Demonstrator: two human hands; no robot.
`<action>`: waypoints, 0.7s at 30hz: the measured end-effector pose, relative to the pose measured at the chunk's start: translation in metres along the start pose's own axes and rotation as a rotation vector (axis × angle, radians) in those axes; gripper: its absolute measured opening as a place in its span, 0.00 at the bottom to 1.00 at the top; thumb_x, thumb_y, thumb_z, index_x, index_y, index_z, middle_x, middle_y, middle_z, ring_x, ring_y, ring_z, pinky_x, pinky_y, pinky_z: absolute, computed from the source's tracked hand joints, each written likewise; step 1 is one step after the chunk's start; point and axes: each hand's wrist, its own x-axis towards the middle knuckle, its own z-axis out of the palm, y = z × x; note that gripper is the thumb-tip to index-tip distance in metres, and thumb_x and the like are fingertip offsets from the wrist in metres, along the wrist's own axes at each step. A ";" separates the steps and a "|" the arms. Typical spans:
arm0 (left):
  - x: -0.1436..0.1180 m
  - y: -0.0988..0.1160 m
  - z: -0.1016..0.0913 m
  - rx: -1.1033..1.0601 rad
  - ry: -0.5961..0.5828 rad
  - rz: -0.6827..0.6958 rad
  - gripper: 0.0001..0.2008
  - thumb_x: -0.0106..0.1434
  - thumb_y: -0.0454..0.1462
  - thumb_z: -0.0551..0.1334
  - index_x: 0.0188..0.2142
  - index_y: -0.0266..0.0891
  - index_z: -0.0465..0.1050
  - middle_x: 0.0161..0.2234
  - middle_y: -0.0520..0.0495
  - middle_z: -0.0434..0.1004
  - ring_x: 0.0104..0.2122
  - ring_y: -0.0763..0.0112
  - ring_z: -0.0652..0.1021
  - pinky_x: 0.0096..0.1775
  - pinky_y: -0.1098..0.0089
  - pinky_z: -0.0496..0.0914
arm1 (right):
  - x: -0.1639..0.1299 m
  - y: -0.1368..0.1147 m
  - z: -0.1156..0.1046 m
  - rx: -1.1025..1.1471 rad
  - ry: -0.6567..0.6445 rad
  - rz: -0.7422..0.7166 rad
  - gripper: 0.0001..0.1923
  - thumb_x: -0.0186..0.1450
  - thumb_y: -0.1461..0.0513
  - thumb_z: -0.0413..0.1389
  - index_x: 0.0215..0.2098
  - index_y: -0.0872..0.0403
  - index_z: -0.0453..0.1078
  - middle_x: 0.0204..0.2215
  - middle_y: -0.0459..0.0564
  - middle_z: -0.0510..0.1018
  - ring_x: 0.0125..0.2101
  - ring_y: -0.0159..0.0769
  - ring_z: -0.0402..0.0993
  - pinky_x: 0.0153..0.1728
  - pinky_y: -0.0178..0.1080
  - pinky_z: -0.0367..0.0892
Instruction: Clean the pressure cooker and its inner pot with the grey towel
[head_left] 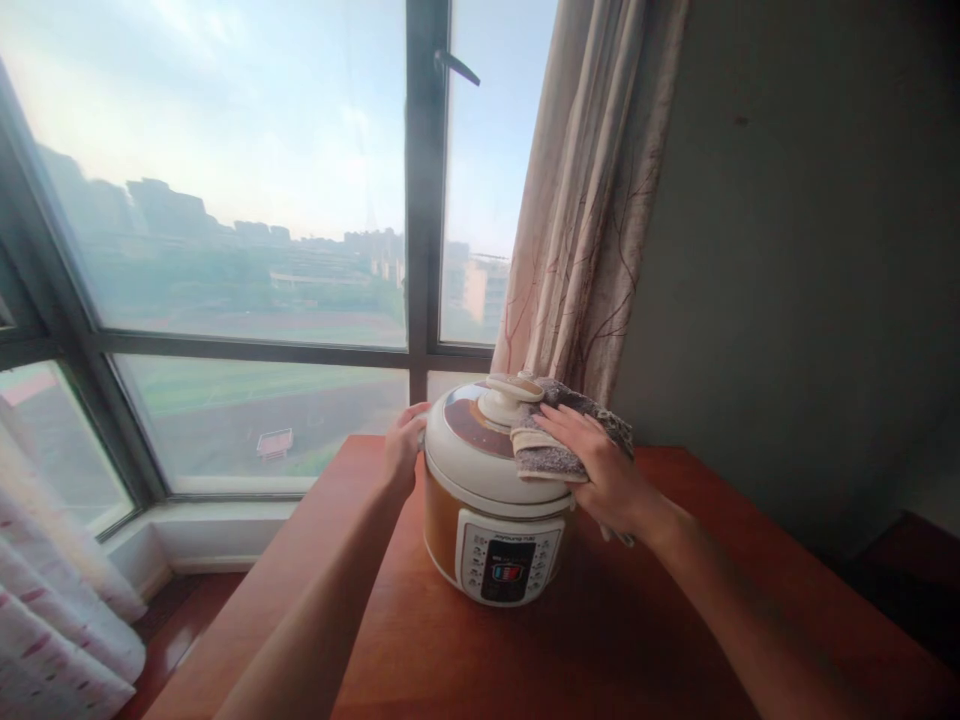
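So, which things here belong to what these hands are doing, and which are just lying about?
In use:
- Cooker, with the left hand at its side
- Cloth, under the right hand, against the lid
- Table, bearing the cooker

Just around:
- Window
- Patterned curtain beside the wall

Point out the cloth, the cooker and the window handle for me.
Cloth point(546, 461): head view, on its near part.
Cooker point(484, 472): head view, on its white upper front.
Window handle point(460, 69): head view, on its lever.
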 end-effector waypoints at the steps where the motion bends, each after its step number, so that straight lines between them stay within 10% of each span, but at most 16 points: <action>1: 0.000 0.000 0.000 0.008 0.003 0.000 0.24 0.44 0.41 0.65 0.42 0.35 0.77 0.30 0.48 0.77 0.27 0.69 0.72 0.28 0.71 0.63 | -0.002 -0.009 0.002 -0.012 0.011 0.011 0.35 0.60 0.66 0.54 0.67 0.54 0.62 0.68 0.55 0.62 0.68 0.53 0.54 0.67 0.62 0.47; 12: 0.001 -0.001 0.000 -0.013 -0.008 0.006 0.23 0.44 0.40 0.65 0.41 0.35 0.77 0.28 0.50 0.77 0.25 0.71 0.71 0.27 0.71 0.62 | -0.035 -0.074 0.036 -0.113 -0.075 -0.204 0.40 0.59 0.59 0.56 0.70 0.50 0.56 0.73 0.49 0.49 0.71 0.54 0.39 0.68 0.61 0.26; 21: 0.001 0.012 -0.005 0.009 -0.061 0.053 0.16 0.43 0.38 0.70 0.34 0.38 0.76 0.31 0.45 0.78 0.34 0.59 0.77 0.34 0.64 0.69 | 0.045 -0.109 0.048 -0.229 -0.124 -0.198 0.32 0.64 0.57 0.54 0.65 0.55 0.61 0.69 0.57 0.58 0.67 0.56 0.49 0.65 0.62 0.43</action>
